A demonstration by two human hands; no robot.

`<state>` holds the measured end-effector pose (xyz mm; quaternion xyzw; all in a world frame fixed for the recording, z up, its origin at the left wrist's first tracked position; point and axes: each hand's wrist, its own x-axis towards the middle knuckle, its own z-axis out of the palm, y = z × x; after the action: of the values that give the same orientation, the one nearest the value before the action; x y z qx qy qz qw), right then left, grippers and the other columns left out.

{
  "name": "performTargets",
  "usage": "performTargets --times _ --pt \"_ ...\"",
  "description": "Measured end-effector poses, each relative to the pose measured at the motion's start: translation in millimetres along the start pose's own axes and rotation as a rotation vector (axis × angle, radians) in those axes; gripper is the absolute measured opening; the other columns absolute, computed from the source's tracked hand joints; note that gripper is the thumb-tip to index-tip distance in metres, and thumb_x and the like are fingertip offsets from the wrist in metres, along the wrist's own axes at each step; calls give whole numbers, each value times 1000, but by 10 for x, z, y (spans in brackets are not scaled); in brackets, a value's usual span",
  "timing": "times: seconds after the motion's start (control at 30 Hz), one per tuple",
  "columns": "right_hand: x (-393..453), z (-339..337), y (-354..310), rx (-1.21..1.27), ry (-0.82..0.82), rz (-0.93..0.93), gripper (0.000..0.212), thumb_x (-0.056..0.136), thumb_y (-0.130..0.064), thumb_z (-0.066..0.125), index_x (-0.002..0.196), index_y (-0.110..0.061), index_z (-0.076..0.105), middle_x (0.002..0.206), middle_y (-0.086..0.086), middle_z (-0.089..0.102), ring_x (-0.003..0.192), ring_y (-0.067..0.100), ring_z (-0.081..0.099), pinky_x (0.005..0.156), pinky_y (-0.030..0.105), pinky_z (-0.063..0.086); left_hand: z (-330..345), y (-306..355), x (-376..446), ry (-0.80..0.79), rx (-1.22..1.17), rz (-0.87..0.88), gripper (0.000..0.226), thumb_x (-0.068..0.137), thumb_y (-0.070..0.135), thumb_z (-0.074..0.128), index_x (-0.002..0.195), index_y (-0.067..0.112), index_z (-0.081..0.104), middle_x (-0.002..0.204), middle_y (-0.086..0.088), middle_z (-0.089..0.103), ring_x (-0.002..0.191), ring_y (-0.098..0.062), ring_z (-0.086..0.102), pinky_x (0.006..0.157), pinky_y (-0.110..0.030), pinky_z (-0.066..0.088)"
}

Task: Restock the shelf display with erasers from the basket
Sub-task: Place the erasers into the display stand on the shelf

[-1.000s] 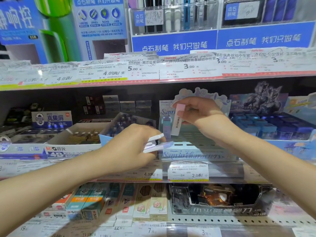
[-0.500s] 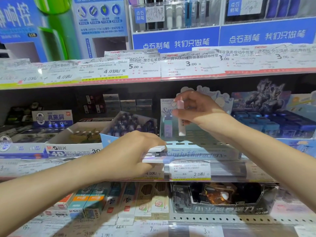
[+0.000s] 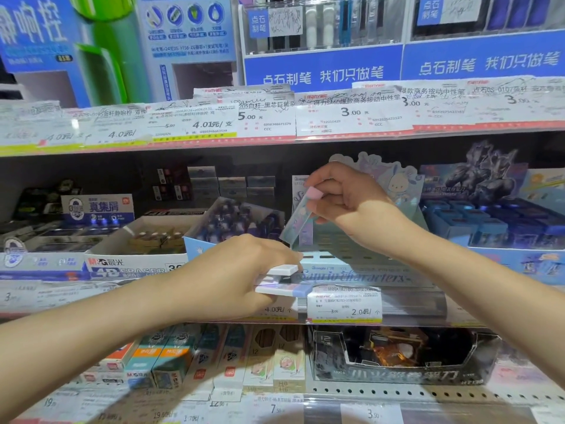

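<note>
Right hand [image 3: 351, 203] pinches a tilted eraser [image 3: 301, 218]; left hand [image 3: 241, 273] grips spare erasers [image 3: 282, 281]

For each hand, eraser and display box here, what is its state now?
Right hand: pinches the pink-tipped eraser, tilted above the pale blue slotted display box.
Left hand: holds white stacked erasers.
Display box: front slots unfilled.

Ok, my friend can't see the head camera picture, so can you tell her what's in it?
A person's right hand pinches a long pink-ended eraser, tilted, above a pale blue display box on a shop shelf. Their left hand holds a few more erasers just in front of the box. Paper price tags line the shelf edges, with other stationery boxes all around.
</note>
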<state>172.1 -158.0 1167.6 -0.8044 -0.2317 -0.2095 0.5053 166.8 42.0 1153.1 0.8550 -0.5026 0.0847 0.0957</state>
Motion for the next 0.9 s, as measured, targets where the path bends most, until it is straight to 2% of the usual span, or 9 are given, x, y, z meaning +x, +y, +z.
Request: performTargets --times 0.1,0.17,0.23,0.37,0.43,0.5,0.6,0.7,0.9 --pt "9 -31 -15 -80 -1 -55 31 86 0 55 85 -31 53 89 -9 63 81 6 63 73 18 53 -8 -18 -6 -24 -7 -52 33 76 27 51 107 21 62 109 2 67 100 -14 62 80 -31 48" --pt "10 -46 -9 -154 -16 -75 30 86 0 56 85 -31 54 93 -5 63 81 10 63 77 22 53 -14 -24 -15 -22 -29 -101 47 72 44 41 115 31 54 114 7 66 103 -12 62 85 -34 52" --pt "-2 -39 11 -215 -21 -80 28 85 -1 57 88 -29 55 95 -2 63 83 17 65 82 24 52 -9 -32 -12 -26 -36 -112 53 69 48 37 119 35 49 115 9 65 104 -11 62 87 -36 53" --pt "-20 -43 60 -338 -22 -134 22 84 -7 62 96 -25 63 87 -15 62 77 -8 57 73 4 44 -14 -5 3 -24 -41 -127 53 69 49 37 117 34 53 115 10 65 104 -10 61 87 -37 52" --pt "-18 -69 80 -390 -20 -147 22 83 -10 64 97 -27 64 88 -16 63 77 -12 54 67 1 39 -18 6 13 -26 -33 -133 53 69 50 36 116 34 54 114 10 65 103 -10 62 87 -37 53" --pt "-25 -75 106 -418 -19 -166 22 81 -12 66 96 -28 65 95 -8 67 83 -4 57 69 3 41 -26 18 23 -25 -35 -141 53 69 50 37 116 31 55 113 9 65 102 -10 62 87 -37 52" --pt "-42 -56 151 -384 -37 -238 16 80 -12 66 95 -17 71 106 0 65 98 4 57 84 5 40 -35 30 32 -28 -33 -143 53 69 50 36 114 31 57 112 9 66 101 -11 62 86 -38 53" --pt "-50 -43 149 -316 -47 -142 24 80 -15 52 95 -20 71 113 -5 59 111 4 51 99 12 34 -37 39 32 -26 -50 -141 54 68 50 36 113 30 58 110 7 67 100 -13 63 86 -38 53" --pt "-74 7 129 -287 -125 -52 42 70 -10 36 94 -24 67 112 -6 54 111 8 48 93 2 30 -49 51 22 -10 -81 -146 47 70 45 41 109 28 61 105 5 70 96 -14 64 84 -38 53"
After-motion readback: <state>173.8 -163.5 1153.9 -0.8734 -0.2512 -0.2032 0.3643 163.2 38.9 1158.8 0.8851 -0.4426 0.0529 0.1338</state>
